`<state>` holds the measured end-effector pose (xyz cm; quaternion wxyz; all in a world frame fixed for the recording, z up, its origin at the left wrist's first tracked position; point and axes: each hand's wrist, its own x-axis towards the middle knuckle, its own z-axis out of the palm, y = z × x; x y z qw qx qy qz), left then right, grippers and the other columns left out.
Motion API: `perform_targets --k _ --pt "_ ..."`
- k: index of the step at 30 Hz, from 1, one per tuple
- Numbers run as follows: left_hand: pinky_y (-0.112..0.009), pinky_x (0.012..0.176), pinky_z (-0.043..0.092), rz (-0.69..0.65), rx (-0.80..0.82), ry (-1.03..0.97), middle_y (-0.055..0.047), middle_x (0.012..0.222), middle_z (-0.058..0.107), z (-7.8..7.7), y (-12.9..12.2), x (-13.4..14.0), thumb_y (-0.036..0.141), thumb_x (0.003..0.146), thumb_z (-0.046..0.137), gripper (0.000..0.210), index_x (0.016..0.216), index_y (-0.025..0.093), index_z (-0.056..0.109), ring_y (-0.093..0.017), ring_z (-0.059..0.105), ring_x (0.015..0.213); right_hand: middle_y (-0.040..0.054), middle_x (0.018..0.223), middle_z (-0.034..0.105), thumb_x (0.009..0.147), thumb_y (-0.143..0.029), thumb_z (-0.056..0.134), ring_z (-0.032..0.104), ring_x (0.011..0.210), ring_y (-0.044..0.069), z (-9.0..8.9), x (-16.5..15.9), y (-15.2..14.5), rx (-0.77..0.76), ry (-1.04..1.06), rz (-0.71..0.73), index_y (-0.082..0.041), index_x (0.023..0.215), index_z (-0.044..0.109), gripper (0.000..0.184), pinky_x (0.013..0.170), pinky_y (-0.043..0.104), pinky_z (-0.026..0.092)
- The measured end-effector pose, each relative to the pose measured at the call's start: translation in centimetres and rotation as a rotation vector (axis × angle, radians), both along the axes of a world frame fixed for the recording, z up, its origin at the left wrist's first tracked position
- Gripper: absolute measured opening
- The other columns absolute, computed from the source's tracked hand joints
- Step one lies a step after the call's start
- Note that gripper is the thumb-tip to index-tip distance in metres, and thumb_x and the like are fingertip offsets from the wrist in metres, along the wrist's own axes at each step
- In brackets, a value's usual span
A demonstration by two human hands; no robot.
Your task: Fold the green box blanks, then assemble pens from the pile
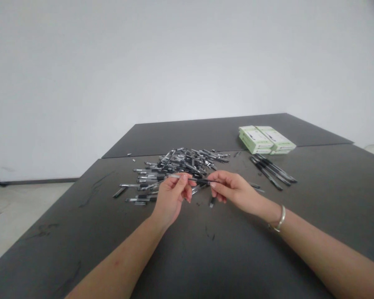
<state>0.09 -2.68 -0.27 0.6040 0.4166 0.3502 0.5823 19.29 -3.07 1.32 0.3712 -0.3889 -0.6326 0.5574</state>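
Both of my hands hold one pen [201, 181] between them, level above the table. My left hand [173, 194] pinches its clear barrel side with thumb and fingers. The fingers of my right hand [229, 187] are closed on the dark end, and that tip is partly hidden. Just behind my hands lies a large heap of clear-and-black pens and pen parts [187, 162]. A small dark pen cap [212, 202] rests on the table below the right fingers.
Several pens [272, 171] lie side by side to the right of the heap. Behind them stand green-and-white boxes [264, 140] in two stacks. The dark table [237, 257] reaches back towards a pale wall [187, 62]. Small loose bits [134, 160] lie left of the heap.
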Motion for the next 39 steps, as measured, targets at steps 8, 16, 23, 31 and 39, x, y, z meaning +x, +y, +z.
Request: perform_targets --k 8,16,23,31,39 --pt "-0.018 0.042 0.039 -0.083 -0.037 -0.044 -0.004 0.071 0.067 0.4 0.0 -0.4 0.033 0.076 0.070 0.024 0.089 0.013 0.071 -0.006 0.050 0.045 -0.0022 0.062 0.060 0.076 -0.038 0.070 0.050 0.049 0.008 -0.2 0.7 0.9 -0.065 0.218 -0.128 -0.017 0.090 0.059 0.028 0.045 0.021 0.039" --pt "-0.018 0.043 0.042 -0.097 -0.035 0.027 -0.005 0.075 0.069 -0.1 -0.3 0.2 0.024 0.074 0.072 0.020 0.090 0.013 0.069 -0.006 0.052 0.047 0.0012 0.070 0.063 0.074 -0.031 0.074 0.051 0.057 0.009 -0.3 1.0 1.3 -0.077 0.457 -0.209 -0.016 0.081 0.067 0.018 0.049 0.021 0.039" --pt "-0.017 0.036 0.037 -0.197 -0.074 0.114 -0.003 0.072 0.066 -0.4 -0.9 0.7 0.031 0.077 0.070 0.024 0.093 0.013 0.065 -0.006 0.049 0.042 -0.0016 0.065 0.060 0.081 -0.038 0.068 0.051 0.053 0.009 -1.3 -0.5 0.8 0.036 0.308 -0.096 -0.018 0.100 0.065 0.027 0.053 0.024 0.043" --pt "-0.021 0.042 0.045 -0.225 -0.114 0.191 -0.006 0.092 0.064 -0.3 -0.8 0.5 0.034 0.079 0.067 0.031 0.103 0.014 0.061 -0.009 0.056 0.055 -0.0010 0.056 0.058 0.089 -0.043 0.047 0.051 0.045 0.012 1.4 4.7 3.0 0.293 -0.413 -0.446 -0.017 0.084 0.059 0.029 0.048 0.024 0.038" --pt "-0.021 0.043 0.042 -0.194 -0.103 0.221 0.003 0.057 0.054 -0.6 -0.5 0.2 0.024 0.080 0.062 0.017 0.092 0.013 0.059 -0.009 0.048 0.049 0.0096 0.075 0.072 0.082 -0.036 0.048 0.066 0.074 0.023 0.2 13.2 6.5 0.243 -1.352 -0.438 -0.016 0.075 0.068 0.029 0.059 0.026 0.040"
